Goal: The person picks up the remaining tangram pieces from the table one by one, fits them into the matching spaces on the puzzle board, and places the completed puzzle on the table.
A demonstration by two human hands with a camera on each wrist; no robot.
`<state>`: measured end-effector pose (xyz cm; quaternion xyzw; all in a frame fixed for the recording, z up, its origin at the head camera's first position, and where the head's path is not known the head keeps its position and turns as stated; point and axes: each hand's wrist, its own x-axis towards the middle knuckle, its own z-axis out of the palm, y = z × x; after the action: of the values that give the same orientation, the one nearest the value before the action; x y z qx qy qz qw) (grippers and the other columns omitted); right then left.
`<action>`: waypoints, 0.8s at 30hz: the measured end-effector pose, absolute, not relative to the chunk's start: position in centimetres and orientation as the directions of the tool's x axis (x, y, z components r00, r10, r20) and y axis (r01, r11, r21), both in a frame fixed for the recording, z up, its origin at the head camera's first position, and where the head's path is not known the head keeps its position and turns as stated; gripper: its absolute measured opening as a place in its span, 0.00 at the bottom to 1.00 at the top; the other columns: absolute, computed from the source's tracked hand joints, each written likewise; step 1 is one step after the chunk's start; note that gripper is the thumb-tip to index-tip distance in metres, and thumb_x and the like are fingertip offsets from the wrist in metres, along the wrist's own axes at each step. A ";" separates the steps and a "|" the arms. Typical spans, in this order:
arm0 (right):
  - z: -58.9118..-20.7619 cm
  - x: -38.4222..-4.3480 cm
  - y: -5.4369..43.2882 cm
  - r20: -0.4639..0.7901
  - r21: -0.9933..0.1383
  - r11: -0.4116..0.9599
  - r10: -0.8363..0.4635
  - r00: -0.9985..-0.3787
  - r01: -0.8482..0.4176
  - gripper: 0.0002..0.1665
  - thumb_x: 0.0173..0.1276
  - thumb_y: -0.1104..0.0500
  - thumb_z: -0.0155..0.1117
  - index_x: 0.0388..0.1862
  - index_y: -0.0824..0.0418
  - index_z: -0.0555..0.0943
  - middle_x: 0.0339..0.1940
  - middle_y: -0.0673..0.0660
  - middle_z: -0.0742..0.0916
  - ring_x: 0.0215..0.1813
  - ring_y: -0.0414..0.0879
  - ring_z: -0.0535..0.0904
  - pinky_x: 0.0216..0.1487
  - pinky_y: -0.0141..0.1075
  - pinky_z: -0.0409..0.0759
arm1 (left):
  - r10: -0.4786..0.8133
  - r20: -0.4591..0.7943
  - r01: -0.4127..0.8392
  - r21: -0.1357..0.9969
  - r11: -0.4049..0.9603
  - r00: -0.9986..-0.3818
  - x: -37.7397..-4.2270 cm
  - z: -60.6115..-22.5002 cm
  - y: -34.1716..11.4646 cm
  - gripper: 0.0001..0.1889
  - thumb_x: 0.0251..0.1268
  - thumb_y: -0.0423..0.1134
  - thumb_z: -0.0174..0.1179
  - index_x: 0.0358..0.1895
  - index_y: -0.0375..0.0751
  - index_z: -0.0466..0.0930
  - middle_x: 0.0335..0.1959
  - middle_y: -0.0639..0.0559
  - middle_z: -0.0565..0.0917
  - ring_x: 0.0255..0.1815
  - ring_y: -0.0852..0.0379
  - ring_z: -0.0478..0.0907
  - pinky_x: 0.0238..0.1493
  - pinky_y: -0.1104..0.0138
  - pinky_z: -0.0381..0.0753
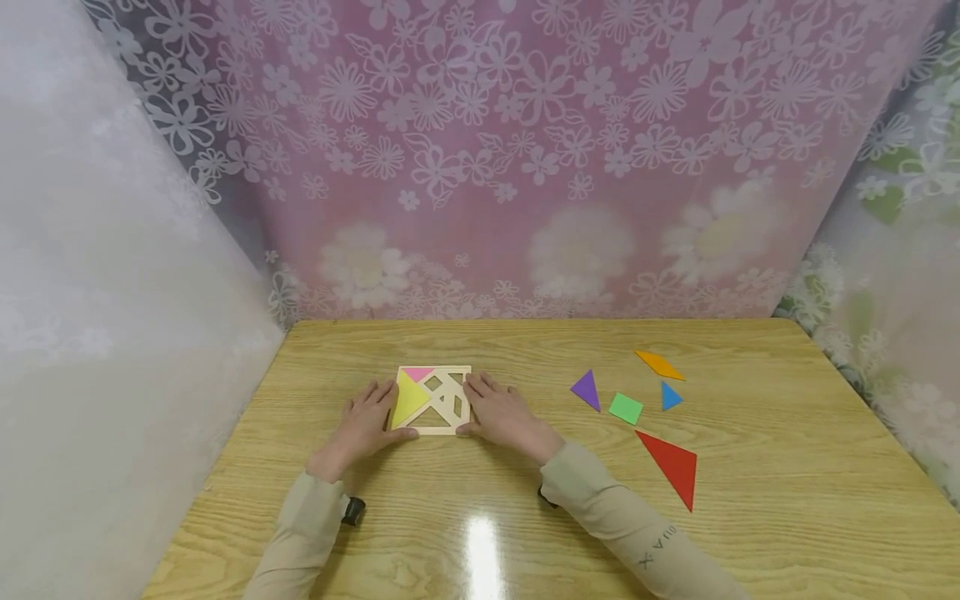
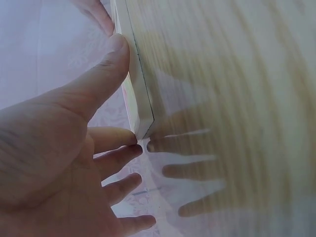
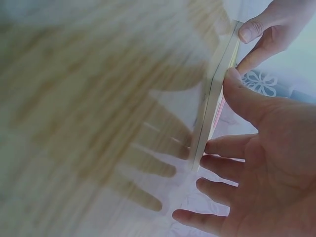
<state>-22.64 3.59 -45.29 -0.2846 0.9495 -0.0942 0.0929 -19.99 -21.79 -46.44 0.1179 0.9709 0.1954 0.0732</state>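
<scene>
A wooden tangram tray [image 1: 424,431] lies flat on the table, left of centre in the head view. A yellow triangle [image 1: 408,398] and a pink triangle [image 1: 417,373] sit in its left side; several other recesses show bare. My left hand [image 1: 367,422] touches the tray's left side with nearly straight fingers, its thumb [image 2: 116,57] at the front edge. On the right side, my right hand [image 1: 504,418] rests likewise, thumb [image 3: 238,91] against the front edge and fingers spread along the side.
Loose pieces lie to the right: a purple triangle [image 1: 587,390], a green square [image 1: 626,408], a blue triangle [image 1: 671,397], an orange parallelogram [image 1: 660,365] and a large red triangle [image 1: 678,468]. Behind the wooden table [image 1: 420,533] hangs a pink flowered curtain [image 1: 480,167].
</scene>
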 end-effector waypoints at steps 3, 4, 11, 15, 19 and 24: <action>-45.3 -22.5 3.6 -0.116 -0.233 0.821 -0.556 -0.823 -0.522 0.47 0.71 0.40 0.63 0.79 0.65 0.63 0.81 0.60 0.64 0.82 0.58 0.56 0.71 0.62 0.66 | 0.253 -0.101 0.194 0.396 0.898 -0.962 -19.9 -46.3 -21.6 0.50 0.66 0.57 0.66 0.78 0.26 0.54 0.79 0.32 0.56 0.81 0.30 0.46 0.70 0.28 0.47; -45.2 -22.5 3.7 -0.116 -0.235 0.821 -0.556 -0.823 -0.521 0.47 0.71 0.40 0.63 0.79 0.65 0.63 0.81 0.60 0.64 0.82 0.58 0.56 0.71 0.62 0.65 | 0.252 -0.102 0.193 0.396 0.898 -0.962 -19.8 -46.3 -21.6 0.50 0.66 0.57 0.66 0.78 0.26 0.54 0.79 0.32 0.56 0.81 0.30 0.46 0.70 0.28 0.47; -45.1 -22.3 4.0 -0.117 -0.244 0.819 -0.556 -0.823 -0.519 0.48 0.71 0.40 0.63 0.79 0.66 0.63 0.81 0.61 0.63 0.82 0.57 0.55 0.72 0.62 0.64 | 0.253 -0.097 0.196 0.396 0.897 -0.963 -19.6 -46.1 -21.2 0.49 0.66 0.57 0.66 0.77 0.25 0.55 0.79 0.32 0.56 0.81 0.30 0.46 0.70 0.27 0.48; -45.3 -22.3 4.2 -0.122 -0.252 0.818 -0.556 -0.822 -0.517 0.48 0.71 0.40 0.63 0.79 0.66 0.62 0.81 0.61 0.63 0.82 0.57 0.54 0.72 0.64 0.63 | 0.259 -0.093 0.202 0.397 0.895 -0.961 -19.3 -45.8 -20.9 0.49 0.66 0.57 0.66 0.77 0.25 0.55 0.79 0.32 0.57 0.80 0.30 0.46 0.70 0.27 0.47; -45.4 -22.2 4.5 -0.125 -0.255 0.816 -0.561 -0.819 -0.520 0.48 0.71 0.39 0.62 0.79 0.66 0.62 0.82 0.60 0.62 0.82 0.58 0.54 0.72 0.64 0.62 | 0.262 -0.092 0.208 0.387 0.898 -0.961 -19.1 -45.7 -20.6 0.49 0.66 0.57 0.66 0.77 0.25 0.56 0.79 0.32 0.58 0.80 0.30 0.47 0.70 0.27 0.48; -45.4 -22.1 4.7 -0.126 -0.251 0.817 -0.559 -0.820 -0.518 0.48 0.71 0.39 0.63 0.79 0.65 0.62 0.82 0.60 0.63 0.82 0.58 0.54 0.72 0.64 0.63 | 0.266 -0.088 0.216 0.369 0.904 -0.960 -19.1 -45.8 -20.5 0.49 0.65 0.57 0.66 0.77 0.26 0.57 0.79 0.32 0.59 0.80 0.30 0.48 0.70 0.27 0.49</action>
<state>-22.08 4.71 -45.43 -0.2839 0.9483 -0.1033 0.0974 -19.06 -20.52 -45.75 0.1238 0.9733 0.1810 0.0680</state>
